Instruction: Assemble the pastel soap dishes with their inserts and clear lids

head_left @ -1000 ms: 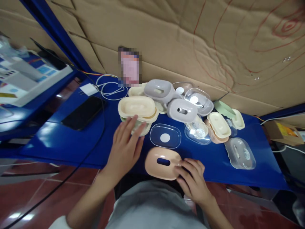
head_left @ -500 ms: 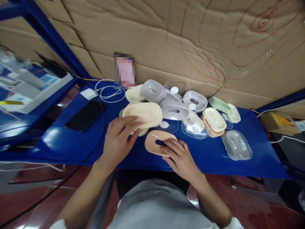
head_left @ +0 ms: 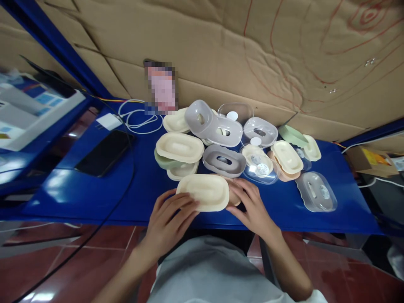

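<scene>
My left hand (head_left: 172,216) grips a cream oval plastic dish (head_left: 203,192) by its left and near edge, fingers bent over it. The dish partly covers a peach oval piece (head_left: 234,193), whose right end is in my right hand (head_left: 251,206). That hand's fingers curl over the peach piece, thumb along the near side. Just beyond them lies a grey slotted oval piece (head_left: 224,160). Left of it, another cream dish (head_left: 179,147) rests on a green piece (head_left: 166,160), with one more cream dish (head_left: 183,171) beneath.
Grey slotted pieces (head_left: 198,120), clear covers (head_left: 263,170) and cream dishes (head_left: 287,156) crowd the blue table's (head_left: 110,198) back and right. A clear cover with a grey piece (head_left: 317,191) sits far right. A black phone (head_left: 102,153), white charger (head_left: 109,121) and black cable (head_left: 132,168) lie left.
My left hand has carried the cream dish from the stack toward me, over the peach piece in my right hand. A grey slotted piece now lies nearer to me.
</scene>
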The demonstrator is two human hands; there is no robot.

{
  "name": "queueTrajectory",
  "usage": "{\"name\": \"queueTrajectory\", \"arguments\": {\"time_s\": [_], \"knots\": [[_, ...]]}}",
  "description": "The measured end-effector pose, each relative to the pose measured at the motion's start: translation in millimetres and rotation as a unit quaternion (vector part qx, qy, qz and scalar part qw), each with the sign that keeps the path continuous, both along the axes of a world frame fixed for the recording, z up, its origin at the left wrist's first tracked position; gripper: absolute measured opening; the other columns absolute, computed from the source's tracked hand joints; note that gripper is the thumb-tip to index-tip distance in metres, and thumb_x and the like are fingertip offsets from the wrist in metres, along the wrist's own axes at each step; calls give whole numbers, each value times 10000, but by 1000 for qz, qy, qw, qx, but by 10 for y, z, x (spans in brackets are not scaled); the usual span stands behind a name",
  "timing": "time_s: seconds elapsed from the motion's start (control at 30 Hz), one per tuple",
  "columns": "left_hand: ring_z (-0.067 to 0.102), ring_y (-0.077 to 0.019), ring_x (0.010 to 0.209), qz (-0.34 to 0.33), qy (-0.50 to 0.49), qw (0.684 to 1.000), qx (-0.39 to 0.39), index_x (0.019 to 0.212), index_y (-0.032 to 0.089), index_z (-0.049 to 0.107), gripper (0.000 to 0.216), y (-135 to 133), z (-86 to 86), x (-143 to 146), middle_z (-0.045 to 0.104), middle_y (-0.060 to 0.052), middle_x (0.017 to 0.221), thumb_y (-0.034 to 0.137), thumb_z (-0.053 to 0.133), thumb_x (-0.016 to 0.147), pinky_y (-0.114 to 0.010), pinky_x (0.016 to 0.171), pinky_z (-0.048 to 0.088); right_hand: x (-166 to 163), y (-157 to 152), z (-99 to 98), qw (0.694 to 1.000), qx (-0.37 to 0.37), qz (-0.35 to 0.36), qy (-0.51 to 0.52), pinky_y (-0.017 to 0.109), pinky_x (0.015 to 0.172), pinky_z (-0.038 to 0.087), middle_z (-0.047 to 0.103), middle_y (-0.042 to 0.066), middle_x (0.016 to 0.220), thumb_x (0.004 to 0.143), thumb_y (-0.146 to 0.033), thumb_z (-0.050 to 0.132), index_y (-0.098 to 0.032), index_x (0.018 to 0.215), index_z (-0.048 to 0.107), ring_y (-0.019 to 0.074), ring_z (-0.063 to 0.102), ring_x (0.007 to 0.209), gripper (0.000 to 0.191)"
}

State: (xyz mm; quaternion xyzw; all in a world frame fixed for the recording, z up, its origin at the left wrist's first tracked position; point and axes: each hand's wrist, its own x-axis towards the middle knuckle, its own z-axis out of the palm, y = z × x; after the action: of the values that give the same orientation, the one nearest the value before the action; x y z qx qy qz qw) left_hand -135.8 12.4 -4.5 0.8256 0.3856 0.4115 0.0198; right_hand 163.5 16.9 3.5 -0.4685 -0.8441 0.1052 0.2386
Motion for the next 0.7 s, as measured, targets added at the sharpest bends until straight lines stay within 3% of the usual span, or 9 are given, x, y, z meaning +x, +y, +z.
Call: {"name": "queueTrajectory", "arguments": {"time_s": [0.17, 0.43, 0.53, 0.6, 0.7], "knots": [[727, -231, 1106, 4, -31, 1000, -1, 1172, 159, 700, 286, 28, -53, 6, 750, -100, 1138, 28, 773, 928, -478, 1072, 572, 174, -52, 21, 999, 15, 28, -38, 556, 1181, 506, 681, 110, 1491, 1047, -373, 696, -263, 1553, 553, 322, 549, 1484, 537], [723, -236, 1089, 1, 8, 1000, -23, 1177, 171, 711, 286, 6, -80, 36, 758, -94, 1123, 52, 782, 927, -481, 1100, 534, 735, -412, 7, 996, 25, -79, 41, 594, 1137, 557, 707, 117, 1438, 1043, -255, 666, -258, 1475, 644, 341, 609, 1409, 432], [720, -235, 1137, -49, 68, 995, -60, 1233, 192, 712, 305, 3, -85, 63, 764, -84, 1152, 51, 728, 963, -485, 1163, 496, 699, -463, -17, 990, 24, -110, 87, 565, 1101, 589, 741, 115, 1351, 1047, -250, 640, -253, 1397, 692, 326, 669, 1316, 354], [709, -245, 1192, -69, 91, 991, -75, 1316, 210, 696, 363, -6, -97, 74, 745, -102, 1234, 75, 714, 979, -467, 1152, 519, 563, -443, -20, 993, 20, -75, 85, 541, 1106, 597, 754, 103, 1326, 1039, -235, 652, -257, 1381, 698, 312, 669, 1323, 346], [655, -296, 1320, -38, 73, 995, -58, 1417, 257, 658, 469, -23, -117, 79, 640, -159, 1442, 173, 769, 970, -438, 1078, 586, 264, -348, 13, 999, 9, 15, 50, 522, 1170, 567, 736, 98, 1386, 1032, -216, 670, -247, 1401, 685, 293, 614, 1412, 371]]}}
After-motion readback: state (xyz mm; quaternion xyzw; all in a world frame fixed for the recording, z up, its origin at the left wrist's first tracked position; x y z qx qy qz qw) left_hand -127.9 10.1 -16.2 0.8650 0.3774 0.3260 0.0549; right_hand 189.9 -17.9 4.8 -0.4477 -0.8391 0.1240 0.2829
